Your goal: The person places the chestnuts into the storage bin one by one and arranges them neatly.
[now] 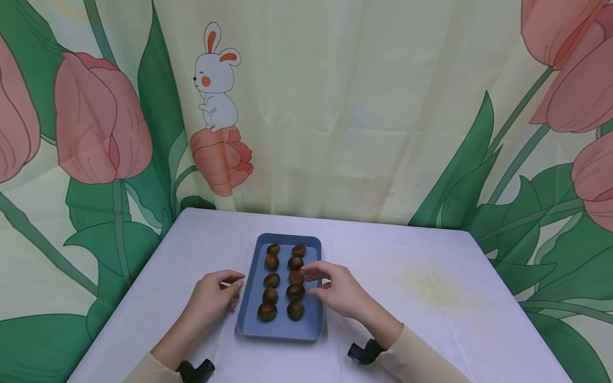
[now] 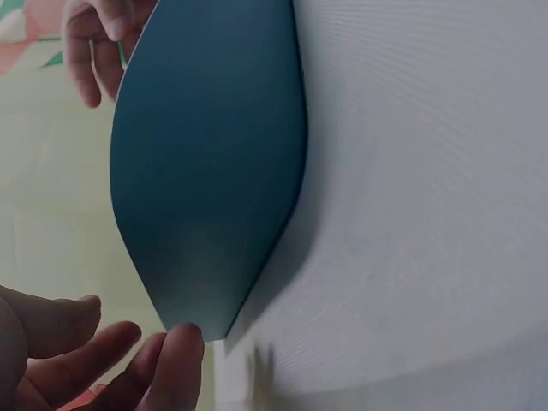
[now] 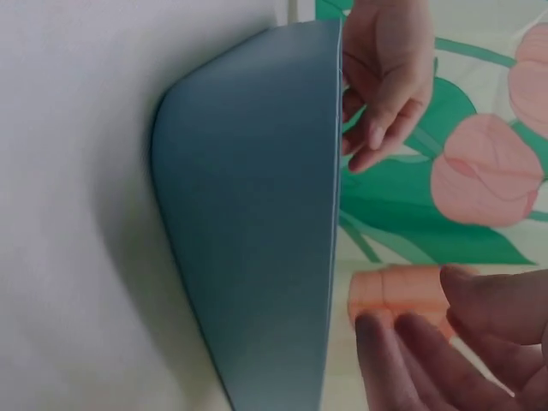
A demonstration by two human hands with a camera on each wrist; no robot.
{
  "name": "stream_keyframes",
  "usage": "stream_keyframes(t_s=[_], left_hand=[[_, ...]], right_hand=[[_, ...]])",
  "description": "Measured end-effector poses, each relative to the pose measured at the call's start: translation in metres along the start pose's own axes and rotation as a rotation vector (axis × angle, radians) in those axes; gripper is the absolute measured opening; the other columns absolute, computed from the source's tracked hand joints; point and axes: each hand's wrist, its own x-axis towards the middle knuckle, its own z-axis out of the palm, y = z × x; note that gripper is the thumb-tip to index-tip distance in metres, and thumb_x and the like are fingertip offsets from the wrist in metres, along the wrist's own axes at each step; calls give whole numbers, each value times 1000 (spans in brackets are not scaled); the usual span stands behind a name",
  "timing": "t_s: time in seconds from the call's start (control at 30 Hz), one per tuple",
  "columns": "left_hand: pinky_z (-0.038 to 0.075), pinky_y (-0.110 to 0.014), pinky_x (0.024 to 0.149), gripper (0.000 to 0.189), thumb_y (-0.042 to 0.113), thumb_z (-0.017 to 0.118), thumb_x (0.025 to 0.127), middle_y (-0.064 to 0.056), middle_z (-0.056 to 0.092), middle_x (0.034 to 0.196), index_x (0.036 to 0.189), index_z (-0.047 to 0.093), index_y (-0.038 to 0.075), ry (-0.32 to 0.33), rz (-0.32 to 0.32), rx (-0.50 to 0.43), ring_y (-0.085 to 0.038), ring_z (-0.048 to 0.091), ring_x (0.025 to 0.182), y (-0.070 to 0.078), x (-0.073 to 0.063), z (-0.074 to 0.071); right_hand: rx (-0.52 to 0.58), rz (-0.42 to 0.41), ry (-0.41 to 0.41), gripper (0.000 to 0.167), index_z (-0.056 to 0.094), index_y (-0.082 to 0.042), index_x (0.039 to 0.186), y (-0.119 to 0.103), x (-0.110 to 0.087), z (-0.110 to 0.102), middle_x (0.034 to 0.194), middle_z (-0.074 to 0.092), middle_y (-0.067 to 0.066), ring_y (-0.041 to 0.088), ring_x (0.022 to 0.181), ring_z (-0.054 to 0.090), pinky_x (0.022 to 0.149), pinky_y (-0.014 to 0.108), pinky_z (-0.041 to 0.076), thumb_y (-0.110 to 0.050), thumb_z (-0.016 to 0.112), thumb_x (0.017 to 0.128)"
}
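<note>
In the head view, a blue tray [image 1: 281, 329] holds several brown chestnuts in two lengthwise rows, a left row [image 1: 267, 311] and a right row [image 1: 295, 310]. My right hand [image 1: 337, 290] hovers over the tray's right rim, its fingertips close to a middle chestnut [image 1: 294, 277] of the right row; whether they touch it is unclear. The right wrist view shows no object between thumb and fingers. Just outside the left rim is my left hand [image 1: 215, 292], fingers loosely bent and holding nothing. Both wrist views show only the outer side of the tray [image 2: 210, 171]; its contents are hidden there.
A white-covered table [image 1: 412, 330] extends around the tray. Behind it hangs a curtain [image 1: 345, 106] printed with tulips and a rabbit. Black devices sit at the left wrist [image 1: 196, 372] and the right wrist [image 1: 365, 352].
</note>
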Motion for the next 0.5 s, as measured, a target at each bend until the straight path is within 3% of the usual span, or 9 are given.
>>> stream_keyframes(t_s=[0.13,0.23,0.37,0.5], left_hand=[[64,-29,71,34,25,67,107,-11,77,121,137,72,9,45,50,120,-19,73,87,8,-5,-3],[67,-42,88,45,34,62,110,-16,73,137,147,65,9,74,110,240,-29,76,107,14,-9,-5],[50,-64,116,61,46,52,113,-23,56,159,158,52,5,77,166,401,-45,58,142,22,-14,-8],[33,-74,124,70,50,46,113,-30,41,167,162,44,1,83,195,539,-54,39,155,24,-17,-8]], right_hand=[[-2,86,108,50,66,-16,144,3,-7,-7,147,67,16,40,126,71,94,36,66,-2,76,97],[-68,130,191,54,62,-20,150,5,-12,-14,155,62,11,41,132,68,100,45,65,-8,76,98],[-282,100,265,61,56,-15,156,11,-21,-22,162,56,10,39,149,54,117,56,53,-15,77,99],[-533,118,282,70,47,-6,161,15,-30,-26,168,45,21,50,157,38,125,70,37,-27,76,101]])
